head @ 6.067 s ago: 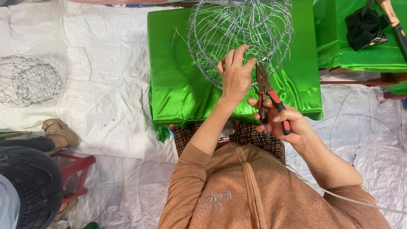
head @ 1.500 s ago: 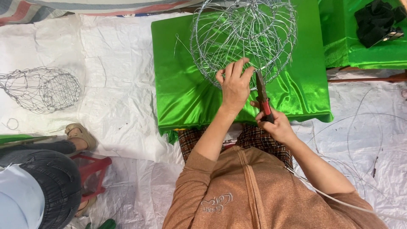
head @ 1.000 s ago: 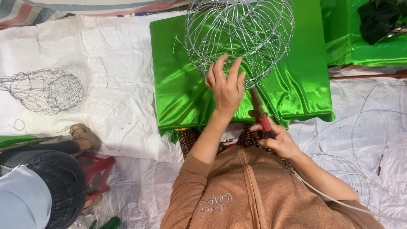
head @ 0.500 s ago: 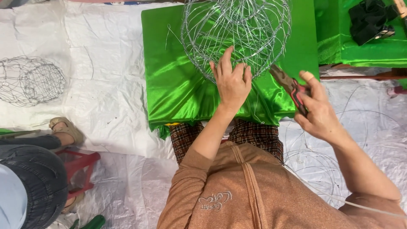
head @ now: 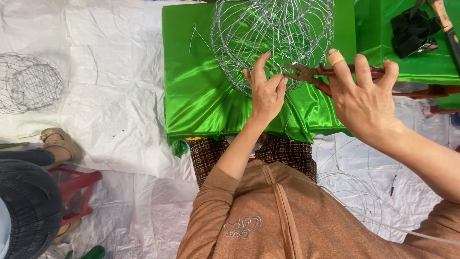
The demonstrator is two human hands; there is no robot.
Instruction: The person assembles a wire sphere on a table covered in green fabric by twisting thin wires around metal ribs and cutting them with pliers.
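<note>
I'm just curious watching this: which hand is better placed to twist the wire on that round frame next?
Probably the right hand: it holds the red-handled pliers, their tip at the wire frame, while the left hand steadies the frame.

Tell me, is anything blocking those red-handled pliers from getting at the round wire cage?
Nothing visible does. The right hand holds the red-handled pliers with their tip already at the round wire cage, beside the left hand gripping the wire.
</note>
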